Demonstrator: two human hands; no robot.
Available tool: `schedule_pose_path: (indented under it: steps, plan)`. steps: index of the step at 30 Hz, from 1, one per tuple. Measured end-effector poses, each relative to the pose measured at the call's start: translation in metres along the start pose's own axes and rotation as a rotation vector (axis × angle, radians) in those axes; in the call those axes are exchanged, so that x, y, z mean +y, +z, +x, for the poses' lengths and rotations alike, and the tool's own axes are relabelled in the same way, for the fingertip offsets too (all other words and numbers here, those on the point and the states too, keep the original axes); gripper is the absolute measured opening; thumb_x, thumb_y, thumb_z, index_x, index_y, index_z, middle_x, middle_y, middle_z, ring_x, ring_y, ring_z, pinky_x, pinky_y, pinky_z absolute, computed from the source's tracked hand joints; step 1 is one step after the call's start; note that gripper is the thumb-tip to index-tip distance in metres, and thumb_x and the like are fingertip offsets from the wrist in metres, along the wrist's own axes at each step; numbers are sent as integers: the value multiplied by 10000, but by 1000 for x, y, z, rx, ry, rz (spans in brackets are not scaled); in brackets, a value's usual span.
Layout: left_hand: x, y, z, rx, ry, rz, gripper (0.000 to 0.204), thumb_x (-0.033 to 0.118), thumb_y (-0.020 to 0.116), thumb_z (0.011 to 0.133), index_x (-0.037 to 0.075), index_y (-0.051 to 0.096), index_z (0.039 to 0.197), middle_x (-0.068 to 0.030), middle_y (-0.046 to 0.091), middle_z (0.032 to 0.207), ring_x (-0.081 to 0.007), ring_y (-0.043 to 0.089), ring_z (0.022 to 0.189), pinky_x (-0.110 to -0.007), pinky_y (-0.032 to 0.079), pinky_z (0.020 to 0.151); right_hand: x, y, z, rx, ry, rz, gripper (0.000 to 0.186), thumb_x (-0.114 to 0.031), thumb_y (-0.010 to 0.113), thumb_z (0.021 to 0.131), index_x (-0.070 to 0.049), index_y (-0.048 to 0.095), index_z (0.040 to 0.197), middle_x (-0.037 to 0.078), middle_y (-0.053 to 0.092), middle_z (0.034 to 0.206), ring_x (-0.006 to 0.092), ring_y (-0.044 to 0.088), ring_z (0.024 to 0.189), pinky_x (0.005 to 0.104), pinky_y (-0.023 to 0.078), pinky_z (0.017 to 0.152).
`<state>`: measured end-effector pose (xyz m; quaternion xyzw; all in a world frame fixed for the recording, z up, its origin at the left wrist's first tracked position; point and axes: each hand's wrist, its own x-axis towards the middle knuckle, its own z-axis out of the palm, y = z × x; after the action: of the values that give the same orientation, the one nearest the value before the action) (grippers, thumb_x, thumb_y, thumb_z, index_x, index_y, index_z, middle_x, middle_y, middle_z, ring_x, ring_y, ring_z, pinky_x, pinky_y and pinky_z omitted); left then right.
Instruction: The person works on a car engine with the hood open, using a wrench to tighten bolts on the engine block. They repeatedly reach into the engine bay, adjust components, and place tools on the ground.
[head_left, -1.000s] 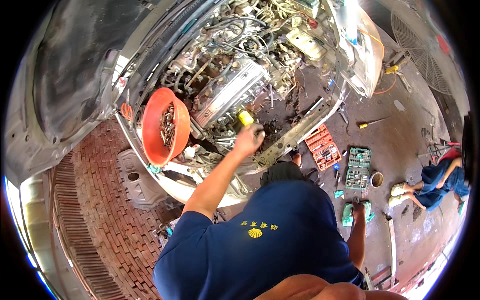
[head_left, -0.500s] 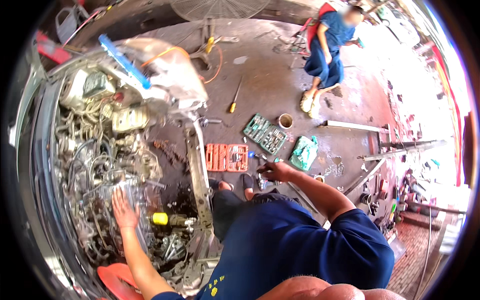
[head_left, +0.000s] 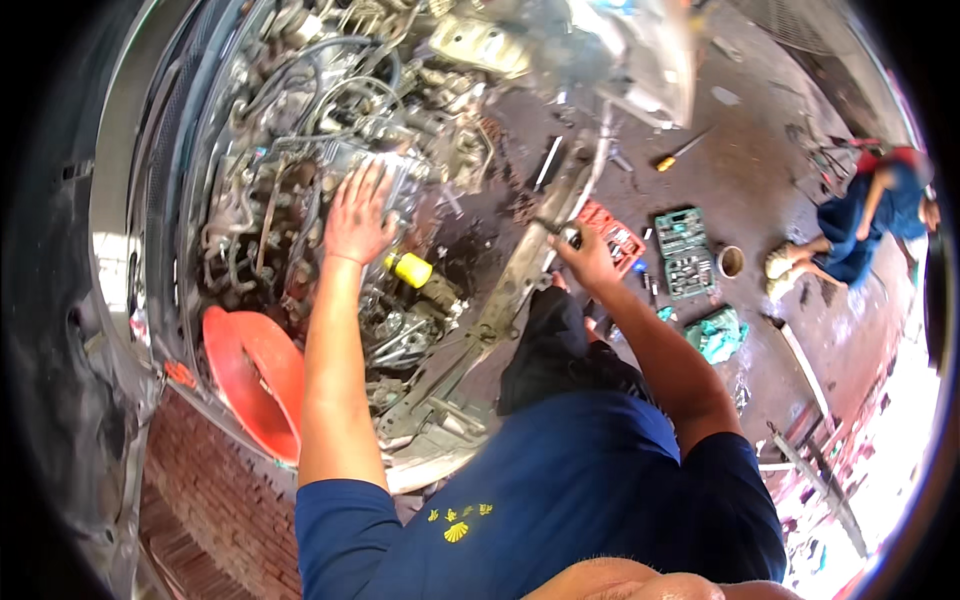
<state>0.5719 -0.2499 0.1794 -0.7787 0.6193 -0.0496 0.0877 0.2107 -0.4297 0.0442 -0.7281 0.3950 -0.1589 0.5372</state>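
Note:
My left hand lies with fingers spread on the metal top of the engine, just above a yellow cylindrical part. My right hand is closed around a dark tool, probably a wrench, over the front frame rail of the engine bay. A red bowl with metal pieces inside sits at the lower left of the bay, beside orange-handled pliers.
On the floor are an orange tool case, a green socket case, a metal can, green cloth, a screwdriver and metal bars. A seated person is at the right; a fan stands top right.
My left hand has moved up from beside the yellow part onto the engine top. My right hand has risen from near the floor items to the frame rail. The view turned right, then back.

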Motion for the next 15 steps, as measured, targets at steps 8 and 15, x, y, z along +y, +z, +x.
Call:
schedule_pose_path:
  steps: [8, 15]
  plan:
    - [2, 3, -14, 100, 7, -110, 770, 214, 674, 844, 197, 444, 1579, -95, 431, 1634, -313, 418, 1488, -451, 325, 1250, 6, 116, 84, -44, 591, 671, 269, -308, 726, 980, -105, 604, 856, -46, 511, 676, 84, 424, 536, 298, 334, 492]
    - [-3, 6, -12, 104, 18, -150, 748, 196, 671, 844, 181, 464, 1563, -107, 448, 1625, -331, 433, 1480, -459, 341, 1240, 23, 173, 115, 5, 754, 864, 313, -383, 722, 955, -117, 599, 842, 8, 568, 680, 148, 510, 515, 324, 401, 453]
